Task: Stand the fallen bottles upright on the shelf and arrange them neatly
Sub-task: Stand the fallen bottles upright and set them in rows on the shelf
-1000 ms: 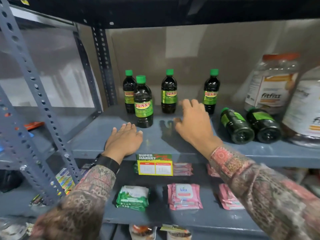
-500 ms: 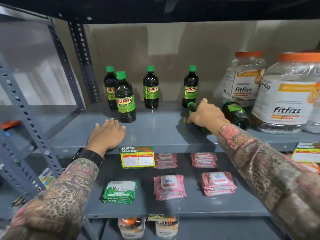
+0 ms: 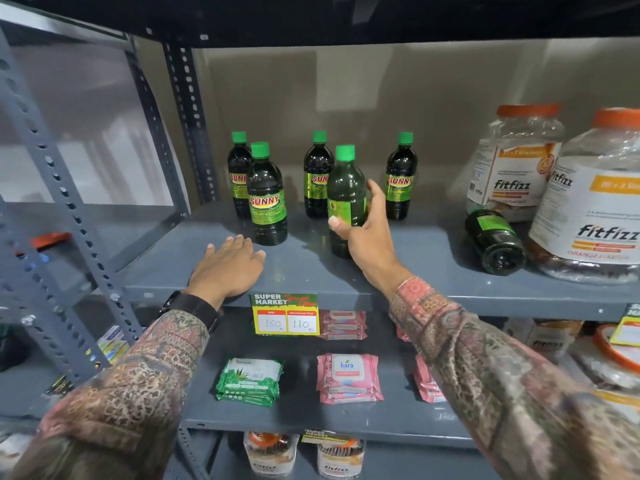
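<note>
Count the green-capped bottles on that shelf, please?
6. Three at the back, one front left, one in the right hand, one lying by the jars.

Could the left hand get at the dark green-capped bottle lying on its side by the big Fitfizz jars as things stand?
Probably not easily. The left hand rests flat at the shelf's left front, and the right hand, gripping the upright green-capped bottle, lies between it and the fallen bottle.
</note>
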Demonstrator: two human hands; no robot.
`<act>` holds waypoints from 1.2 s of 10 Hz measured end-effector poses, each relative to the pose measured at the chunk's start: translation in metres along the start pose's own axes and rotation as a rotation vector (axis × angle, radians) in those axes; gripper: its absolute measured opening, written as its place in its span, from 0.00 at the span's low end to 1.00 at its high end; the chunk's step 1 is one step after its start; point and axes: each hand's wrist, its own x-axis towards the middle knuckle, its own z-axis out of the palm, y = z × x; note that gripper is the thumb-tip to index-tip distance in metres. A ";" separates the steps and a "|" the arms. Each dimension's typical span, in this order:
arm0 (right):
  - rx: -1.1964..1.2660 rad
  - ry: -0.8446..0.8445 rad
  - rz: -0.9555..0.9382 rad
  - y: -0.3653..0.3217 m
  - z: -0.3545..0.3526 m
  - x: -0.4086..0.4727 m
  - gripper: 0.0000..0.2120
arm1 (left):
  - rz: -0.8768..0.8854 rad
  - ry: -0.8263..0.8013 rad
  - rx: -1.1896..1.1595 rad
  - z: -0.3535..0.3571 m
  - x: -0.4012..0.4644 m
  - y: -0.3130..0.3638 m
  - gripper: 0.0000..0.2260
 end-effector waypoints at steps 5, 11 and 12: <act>-0.354 0.086 -0.086 0.010 0.006 0.005 0.42 | -0.013 -0.002 0.002 0.000 -0.003 0.001 0.31; -0.415 0.071 -0.085 0.019 0.007 0.012 0.34 | -0.009 0.015 0.028 0.004 0.008 -0.002 0.31; -0.446 0.100 -0.074 0.018 0.009 0.011 0.36 | -0.008 0.013 0.017 0.004 0.007 -0.001 0.31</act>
